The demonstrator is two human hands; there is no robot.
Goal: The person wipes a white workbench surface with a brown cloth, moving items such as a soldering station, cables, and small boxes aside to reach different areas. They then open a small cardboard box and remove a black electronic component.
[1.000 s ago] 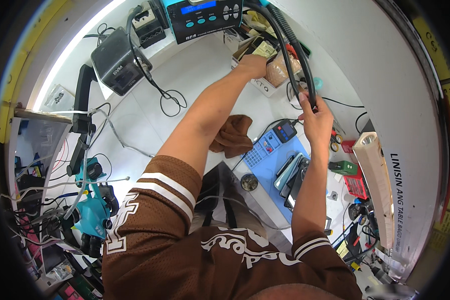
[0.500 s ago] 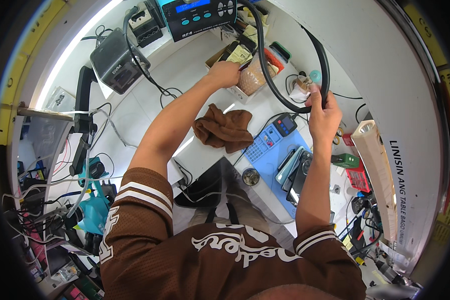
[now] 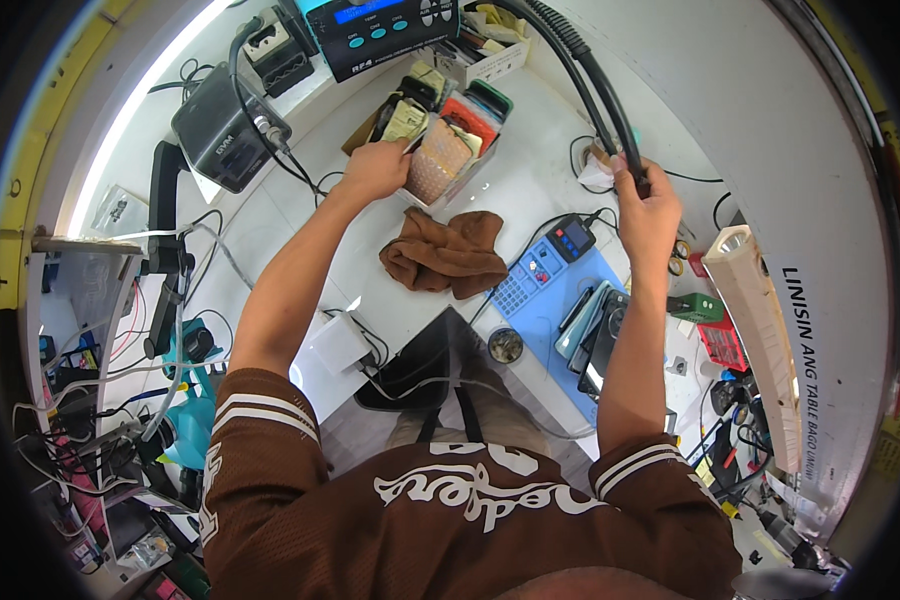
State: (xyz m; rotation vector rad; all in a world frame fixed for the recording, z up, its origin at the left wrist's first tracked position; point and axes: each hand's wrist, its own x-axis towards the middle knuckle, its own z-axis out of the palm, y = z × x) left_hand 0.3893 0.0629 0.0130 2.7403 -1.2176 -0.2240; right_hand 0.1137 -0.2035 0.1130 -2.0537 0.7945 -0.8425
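My left hand (image 3: 378, 168) is closed on the left edge of a small open box (image 3: 467, 178). Packed in that box are a bubble-wrapped pouch (image 3: 438, 160), a red item, a green-edged item and several dark and yellow pieces. My right hand (image 3: 650, 212) grips a thick black hose (image 3: 602, 95), which runs doubled from the hand toward the back of the bench. A crumpled brown cloth (image 3: 440, 255) lies on the white bench just nearer than the box.
A black station with a blue screen (image 3: 400, 50) stands on the back shelf, beside another box of odds and ends (image 3: 480, 65). Right of the cloth, a blue mat (image 3: 602, 262) carries several phones (image 3: 588, 330) and a small round tin (image 3: 505, 346). Cables trail at left.
The box has shifted left and a little nearer with my left hand on it. The hose's low loop has been drawn up into two near-parallel runs at my right hand.
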